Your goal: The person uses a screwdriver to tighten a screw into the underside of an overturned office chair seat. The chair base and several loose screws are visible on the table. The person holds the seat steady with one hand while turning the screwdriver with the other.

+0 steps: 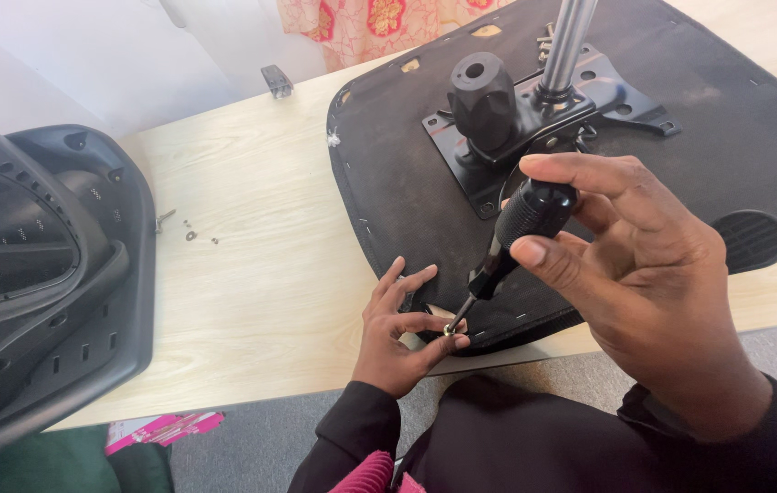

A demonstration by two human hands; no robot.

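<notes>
Here, ribbed black screwdriver point(516, 239) in right hand point(644, 274) — left hand point(399, 330) pinching screw point(449, 330), fabric seat underside point(735, 119).

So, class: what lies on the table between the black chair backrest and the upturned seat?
Head view: a few small screws and washers on bare wooden table.

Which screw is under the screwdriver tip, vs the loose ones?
The screw at the seat's near edge, pinched by the left hand with the screwdriver tip on it. The other small hardware lies loose on the table, far left.
</notes>
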